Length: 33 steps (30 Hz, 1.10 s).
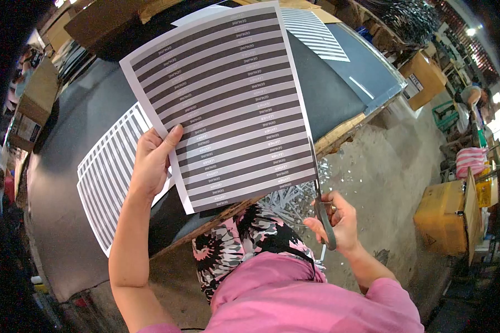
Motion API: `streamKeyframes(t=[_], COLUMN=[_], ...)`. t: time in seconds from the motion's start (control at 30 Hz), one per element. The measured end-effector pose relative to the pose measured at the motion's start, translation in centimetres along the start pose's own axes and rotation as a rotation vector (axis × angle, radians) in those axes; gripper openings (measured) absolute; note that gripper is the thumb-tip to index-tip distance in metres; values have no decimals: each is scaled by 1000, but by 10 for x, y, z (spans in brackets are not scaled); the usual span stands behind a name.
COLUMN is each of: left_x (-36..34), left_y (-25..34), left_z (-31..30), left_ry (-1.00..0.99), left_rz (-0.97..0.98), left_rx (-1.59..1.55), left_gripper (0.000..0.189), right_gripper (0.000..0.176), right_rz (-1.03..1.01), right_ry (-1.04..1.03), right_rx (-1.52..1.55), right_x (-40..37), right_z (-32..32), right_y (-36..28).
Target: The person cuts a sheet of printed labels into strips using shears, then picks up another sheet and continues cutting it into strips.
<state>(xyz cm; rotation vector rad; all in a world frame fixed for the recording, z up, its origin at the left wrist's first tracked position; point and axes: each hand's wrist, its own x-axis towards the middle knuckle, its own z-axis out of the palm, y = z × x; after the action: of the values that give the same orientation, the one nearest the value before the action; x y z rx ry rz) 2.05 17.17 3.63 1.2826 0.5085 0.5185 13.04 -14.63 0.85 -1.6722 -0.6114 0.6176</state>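
Note:
My left hand (pixel 156 158) pinches the left edge of a printed sheet (pixel 222 111), thumb on top. The sheet has dark and light stripes with small repeated words and a white margin on its left side. My right hand (pixel 336 219) is closed round the handles of dark scissors (pixel 323 213). Their blades point up along the sheet's lower right edge. More striped sheets (pixel 114 172) lie on the dark table (pixel 66 222) to the left of my left hand, and others (pixel 314 33) lie at its far side.
Paper scraps (pixel 286 205) litter the floor below the wooden table edge (pixel 339 133). Cardboard boxes stand at the right (pixel 441 216), upper right (pixel 422 80) and left (pixel 33 116). A person (pixel 473 97) is in the background at the right.

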Motion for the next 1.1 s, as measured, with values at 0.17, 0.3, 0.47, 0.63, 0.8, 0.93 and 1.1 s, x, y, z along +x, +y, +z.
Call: streamKeyframes(t=[0.17,0.3,0.47,0.63,0.8,0.93,1.1], left_x=[-1,-1,-1,1,-4,-12,-12], left_y=[1,3,1,0,-2,-2,2], left_z=[0,2,0,-1,1,16,15], left_ry=[-19,-7,-1,-16,-22,-83,-89], left_rz=[-1,3,-6,-15,-118,-94,-117], left_rx=[-6,0,3,14,117,41,46], left_gripper=[32,32,32,31,31,31,30], right_gripper=[37,36,35,35,33,28,26], right_rz=[98,97,91,68,124,30,34], right_ry=[49,55,63,63,61,101,83], right_rx=[-20,-46,-56,-90,-2,80,40], right_x=[-2,-1,-1,-1,2,11,15], right_z=[1,0,1,1,0,-3,-6], right_y=[-6,-3,-4,-1,-2,4,3])
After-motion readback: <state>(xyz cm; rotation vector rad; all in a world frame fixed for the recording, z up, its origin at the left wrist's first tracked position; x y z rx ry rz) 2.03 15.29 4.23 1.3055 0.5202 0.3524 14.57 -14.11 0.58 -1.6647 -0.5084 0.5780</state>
